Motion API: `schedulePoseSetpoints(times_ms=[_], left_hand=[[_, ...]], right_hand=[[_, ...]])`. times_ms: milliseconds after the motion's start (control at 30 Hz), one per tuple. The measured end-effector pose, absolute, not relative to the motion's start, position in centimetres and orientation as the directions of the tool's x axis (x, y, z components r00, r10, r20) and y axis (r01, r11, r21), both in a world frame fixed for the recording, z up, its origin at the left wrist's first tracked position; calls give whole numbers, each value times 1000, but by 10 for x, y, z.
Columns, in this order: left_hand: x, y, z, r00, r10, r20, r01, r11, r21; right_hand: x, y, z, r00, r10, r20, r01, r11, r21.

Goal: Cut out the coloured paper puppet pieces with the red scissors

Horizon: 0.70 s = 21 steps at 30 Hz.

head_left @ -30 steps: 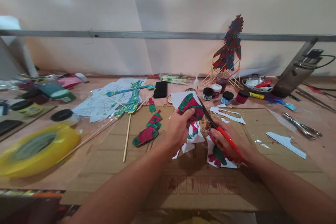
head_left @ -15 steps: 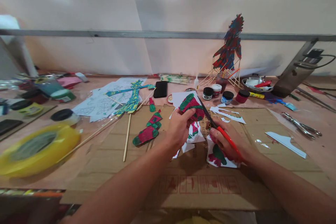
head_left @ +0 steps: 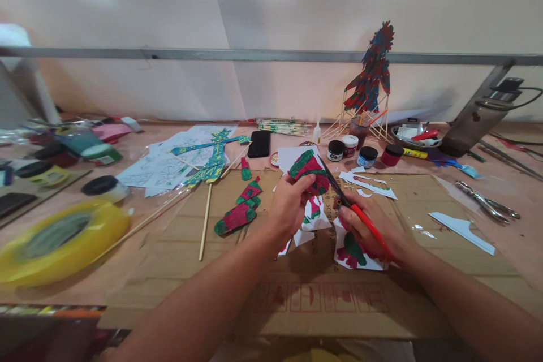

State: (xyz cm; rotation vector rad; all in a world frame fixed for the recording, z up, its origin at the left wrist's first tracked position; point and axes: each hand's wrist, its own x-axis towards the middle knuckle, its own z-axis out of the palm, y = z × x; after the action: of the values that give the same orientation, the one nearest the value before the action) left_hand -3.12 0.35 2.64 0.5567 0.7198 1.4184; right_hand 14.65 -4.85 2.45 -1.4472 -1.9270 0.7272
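Observation:
My left hand [head_left: 289, 203] pinches a painted paper piece [head_left: 306, 165], magenta and green, with white paper along its far side. My right hand [head_left: 365, 230] is closed around red-handled scissors [head_left: 369, 226]. Their dark blades point away from me and lie against the right edge of the painted piece. Beneath my right hand is another painted sheet [head_left: 351, 251] on the cardboard. White paper scraps [head_left: 304, 237] lie under my left hand. Left of it rest cut-out magenta and green pieces [head_left: 237, 219].
Cardboard [head_left: 161, 271] covers the middle of the table. Paint jars [head_left: 367, 156] stand behind my right hand. Yellow tape [head_left: 63, 243] lies far left, near a blue-green figure on sticks [head_left: 216, 158]. Pliers [head_left: 486, 202] and a bottle [head_left: 470, 124] are at the right.
Almost nothing differs. The painted piece and the scissors' blades have shifted very slightly against each other; both hands keep their hold.

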Motion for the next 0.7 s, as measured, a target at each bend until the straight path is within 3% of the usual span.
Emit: schedulePoseSetpoints(times_ms=[200, 700], left_hand=[[-32, 3, 28, 8, 995, -96, -682, 76, 728], [-34, 4, 31, -8, 991, -132, -667, 93, 739]], right_hand=[[144, -50, 25, -234, 966, 106, 577, 226, -785], [145, -48, 31, -269, 957, 106, 622, 257, -740]])
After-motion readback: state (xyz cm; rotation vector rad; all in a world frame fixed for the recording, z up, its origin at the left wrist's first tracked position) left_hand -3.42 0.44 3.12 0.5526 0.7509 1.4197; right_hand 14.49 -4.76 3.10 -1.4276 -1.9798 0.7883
